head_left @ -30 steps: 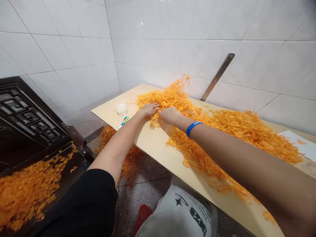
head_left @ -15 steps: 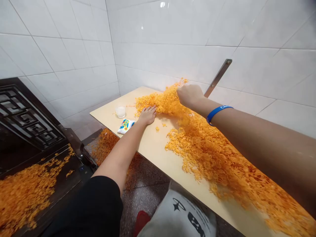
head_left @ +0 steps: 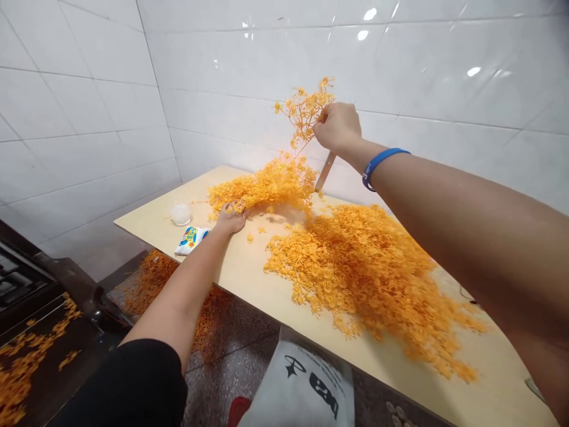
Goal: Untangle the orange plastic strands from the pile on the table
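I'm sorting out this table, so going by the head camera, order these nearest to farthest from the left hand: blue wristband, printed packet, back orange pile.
From the left hand:
1. Back orange pile: right at its fingers.
2. Printed packet: off to its left.
3. Blue wristband: well to its right, on the other wrist.

A person's left arm (head_left: 178, 296) reaches forward and low, its hand (head_left: 232, 218) loosely spread, while the right arm (head_left: 444, 196) extends in from the right, its bent wrist carrying a higher, fist-like right hand (head_left: 340, 126) with curled fingers.
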`<state>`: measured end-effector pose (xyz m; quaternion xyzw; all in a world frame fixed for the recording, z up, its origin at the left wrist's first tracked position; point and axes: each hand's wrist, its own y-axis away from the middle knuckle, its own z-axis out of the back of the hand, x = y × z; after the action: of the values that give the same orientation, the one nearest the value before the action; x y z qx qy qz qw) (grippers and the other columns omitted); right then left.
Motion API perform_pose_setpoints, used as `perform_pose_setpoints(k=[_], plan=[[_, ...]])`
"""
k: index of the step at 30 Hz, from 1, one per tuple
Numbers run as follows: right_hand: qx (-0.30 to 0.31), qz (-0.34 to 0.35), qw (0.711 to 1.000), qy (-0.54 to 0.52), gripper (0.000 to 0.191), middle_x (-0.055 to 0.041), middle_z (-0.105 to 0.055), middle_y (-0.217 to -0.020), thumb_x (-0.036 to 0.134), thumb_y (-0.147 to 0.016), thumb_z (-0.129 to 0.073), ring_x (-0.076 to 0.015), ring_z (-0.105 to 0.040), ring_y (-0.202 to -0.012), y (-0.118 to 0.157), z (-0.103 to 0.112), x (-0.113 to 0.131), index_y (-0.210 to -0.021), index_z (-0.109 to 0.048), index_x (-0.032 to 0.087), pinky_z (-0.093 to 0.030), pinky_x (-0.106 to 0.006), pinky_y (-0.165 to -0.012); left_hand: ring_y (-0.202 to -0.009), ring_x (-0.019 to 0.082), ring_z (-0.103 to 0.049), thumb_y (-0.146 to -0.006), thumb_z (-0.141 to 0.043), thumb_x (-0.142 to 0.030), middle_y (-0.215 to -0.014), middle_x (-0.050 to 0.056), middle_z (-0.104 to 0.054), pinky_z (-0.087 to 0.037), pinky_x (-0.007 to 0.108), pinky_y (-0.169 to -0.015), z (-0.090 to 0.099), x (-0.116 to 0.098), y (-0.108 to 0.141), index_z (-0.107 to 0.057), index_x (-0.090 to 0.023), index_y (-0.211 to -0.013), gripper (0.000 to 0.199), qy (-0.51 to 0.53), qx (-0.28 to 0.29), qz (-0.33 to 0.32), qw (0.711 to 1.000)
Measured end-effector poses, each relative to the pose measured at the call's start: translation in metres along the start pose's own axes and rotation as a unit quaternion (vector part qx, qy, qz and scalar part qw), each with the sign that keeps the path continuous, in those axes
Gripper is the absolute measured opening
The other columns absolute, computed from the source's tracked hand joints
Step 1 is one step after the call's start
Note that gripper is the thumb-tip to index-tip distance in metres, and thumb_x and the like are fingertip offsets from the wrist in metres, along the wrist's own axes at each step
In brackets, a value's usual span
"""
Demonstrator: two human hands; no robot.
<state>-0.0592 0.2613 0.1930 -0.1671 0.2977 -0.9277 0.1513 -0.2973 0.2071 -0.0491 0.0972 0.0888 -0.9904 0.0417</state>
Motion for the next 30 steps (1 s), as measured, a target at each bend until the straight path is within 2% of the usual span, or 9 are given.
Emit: perform_pose_setpoints(k=[4,7,10,13,16,21,23,25,30], plan=[[-0.029,-0.032,0.998,-0.036,0.022,-0.015,-0.067,-0.1,0.013,-0.086,-0.049,-0.0237,-0.065,-0.098,-0.004,0.007,-0.003,-0.1,-0.066,0.008,-0.049,-0.035,-0.083,-0.143,0.027,-0.031,-0.097,-0.034,-0.037,-0.151,0.005,-0.042,-0.013,0.043,-0.12,0.003,0.001,-0.001,-0.048,-0.023,-0.141,0.048,0.013,0.003,-0.005,1.0],[-0.028,-0.063,0.994,-0.08,0.025,-0.0161,-0.064,-0.099,0.014,-0.09,-0.046,-0.0203,-0.064,-0.097,-0.007,0.008,-0.008,-0.102,-0.062,0.001,-0.048,-0.032,-0.083,-0.142,0.029,-0.032,-0.096,-0.043,-0.039,-0.15,0.007,-0.044,-0.016,0.05,-0.119,0.002,0.003,-0.002,-0.051,-0.022,-0.137,0.045,0.028,0.004,-0.01,1.0],[0.023,-0.118,0.98,-0.159,0.02,-0.0124,-0.064,-0.089,0.014,-0.088,-0.051,-0.0182,-0.066,-0.083,-0.009,0.007,-0.013,-0.102,-0.061,0.003,-0.051,-0.031,-0.075,-0.133,0.029,-0.043,-0.093,-0.053,-0.04,-0.144,0.011,-0.047,-0.03,0.055,-0.112,-0.001,0.003,-0.002,-0.054,-0.02,-0.131,0.043,0.053,0.013,-0.002,0.999],[0.078,-0.15,0.968,-0.187,0.013,-0.0075,-0.063,-0.077,0.013,-0.086,-0.058,-0.0151,-0.063,-0.068,-0.006,0.009,-0.014,-0.097,-0.061,0.007,-0.053,-0.031,-0.063,-0.12,0.025,-0.054,-0.092,-0.057,-0.035,-0.133,0.011,-0.054,-0.044,0.051,-0.101,0.002,0.003,-0.001,-0.057,-0.018,-0.124,0.037,0.086,0.031,0.022,0.996],[0.115,-0.174,0.954,-0.217,0.007,-0.0024,-0.059,-0.068,0.009,-0.085,-0.06,-0.0103,-0.058,-0.061,0.003,0.019,-0.011,-0.092,-0.061,0.008,-0.051,-0.028,-0.06,-0.107,0.023,-0.06,-0.092,-0.058,-0.035,-0.121,0.009,-0.06,-0.051,0.044,-0.092,0.022,0.005,-0.003,-0.06,-0.016,-0.117,0.032,0.13,0.044,0.046,0.99],[0.17,-0.173,0.934,-0.261,0.009,0.0012,-0.054,-0.057,0.006,-0.08,-0.066,-0.0089,-0.053,-0.05,0.023,0.031,-0.006,-0.074,-0.061,0.012,-0.049,-0.024,-0.051,-0.105,0.022,-0.062,-0.092,-0.056,-0.033,-0.114,0.008,-0.066,-0.05,0.038,-0.092,0.086,0.007,-0.018,-0.066,-0.015,-0.106,0.025,0.223,0.004,0.047,0.974],[0.179,-0.156,0.93,-0.279,0.01,-0.0004,-0.056,-0.059,0.008,-0.081,-0.065,-0.0091,-0.054,-0.049,0.03,0.028,-0.005,-0.073,-0.061,0.012,-0.047,-0.022,-0.048,-0.111,0.023,-0.06,-0.093,-0.051,-0.031,-0.113,0.007,-0.069,-0.046,0.033,-0.095,0.106,-0.005,-0.022,-0.069,-0.015,-0.103,0.026,0.262,-0.034,0.041,0.964],[0.189,-0.143,0.925,-0.298,0.01,-0.0016,-0.058,-0.062,0.011,-0.083,-0.063,-0.009,-0.055,-0.05,0.038,0.023,-0.005,-0.074,-0.061,0.012,-0.047,-0.021,-0.048,-0.112,0.025,-0.06,-0.091,-0.051,-0.035,-0.109,0.006,-0.072,-0.045,0.03,-0.094,0.115,-0.028,-0.023,-0.072,-0.015,-0.1,0.03,0.302,-0.052,0.025,0.952],[0.207,-0.123,0.914,-0.327,0.007,-0.0042,-0.065,-0.077,0.013,-0.086,-0.057,-0.0084,-0.06,-0.058,0.058,0.011,-0.011,-0.081,-0.061,0.014,-0.051,-0.019,-0.055,-0.104,0.024,-0.063,-0.077,-0.065,-0.051,-0.107,0.004,-0.073,-0.047,0.031,-0.09,0.105,-0.102,-0.017,-0.073,-0.02,-0.1,0.04,0.421,-0.009,-0.074,0.904]])
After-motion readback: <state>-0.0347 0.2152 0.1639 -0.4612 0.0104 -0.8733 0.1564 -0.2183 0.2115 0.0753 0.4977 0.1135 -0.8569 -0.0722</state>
